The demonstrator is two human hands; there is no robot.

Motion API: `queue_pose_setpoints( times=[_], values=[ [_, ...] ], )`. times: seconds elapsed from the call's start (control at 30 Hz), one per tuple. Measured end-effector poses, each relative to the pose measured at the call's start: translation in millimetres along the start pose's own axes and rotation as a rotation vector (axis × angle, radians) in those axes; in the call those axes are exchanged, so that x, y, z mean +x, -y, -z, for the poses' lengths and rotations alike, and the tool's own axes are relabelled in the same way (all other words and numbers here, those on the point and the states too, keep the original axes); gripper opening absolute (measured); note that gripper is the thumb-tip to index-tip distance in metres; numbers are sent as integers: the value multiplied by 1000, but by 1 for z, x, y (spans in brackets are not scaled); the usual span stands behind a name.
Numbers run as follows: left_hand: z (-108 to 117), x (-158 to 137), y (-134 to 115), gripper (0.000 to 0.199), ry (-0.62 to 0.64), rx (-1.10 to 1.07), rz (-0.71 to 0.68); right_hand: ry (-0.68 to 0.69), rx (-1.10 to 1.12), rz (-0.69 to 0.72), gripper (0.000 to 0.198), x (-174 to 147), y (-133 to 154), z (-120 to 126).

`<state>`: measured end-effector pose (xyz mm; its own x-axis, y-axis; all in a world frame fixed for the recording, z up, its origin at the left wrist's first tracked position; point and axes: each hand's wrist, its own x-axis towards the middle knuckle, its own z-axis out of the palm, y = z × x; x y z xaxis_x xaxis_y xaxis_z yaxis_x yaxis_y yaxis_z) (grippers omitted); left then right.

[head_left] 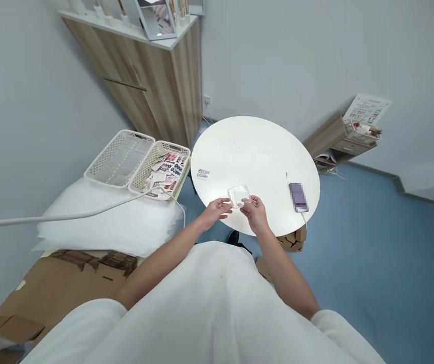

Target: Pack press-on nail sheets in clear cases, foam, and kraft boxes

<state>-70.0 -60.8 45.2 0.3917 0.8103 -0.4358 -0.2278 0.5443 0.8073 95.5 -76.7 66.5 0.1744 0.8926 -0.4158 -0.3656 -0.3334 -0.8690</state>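
Note:
A small clear plastic case [239, 193], whitish and roughly square, is at the near edge of the round white table [255, 146]. My right hand [255, 212] has its thumb and fingers closed on the case's near right corner. A small dark spot shows by those fingertips. At the left edge of the case is my left hand [216, 211], its fingers apart and curved toward it; whether they touch it I cannot tell. Further left on the table lies a small card [203, 174] with two rows of dark nail-like pieces.
A phone [298, 197] with a cable lies at the table's right. Left of the table, one white basket [135, 184] holds printed packets, another [101, 156] clear plastic sleeves. White sheets [106, 222] and flattened cardboard [69, 283] lie below. A wooden cabinet [156, 76] stands behind.

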Motion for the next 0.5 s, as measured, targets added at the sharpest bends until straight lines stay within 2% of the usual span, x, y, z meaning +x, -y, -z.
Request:
queue_pose_setpoints(
  times=[0.13,0.23,0.5],
  values=[
    [-33,19,11,44,-116,104,-85,24,94,-33,52,9,-2,21],
    [-46,37,10,44,-165,189,-124,101,74,-85,49,18,0,38],
    [-76,78,-5,43,-48,428,-78,180,-123,-97,36,51,27,105]
  ],
)
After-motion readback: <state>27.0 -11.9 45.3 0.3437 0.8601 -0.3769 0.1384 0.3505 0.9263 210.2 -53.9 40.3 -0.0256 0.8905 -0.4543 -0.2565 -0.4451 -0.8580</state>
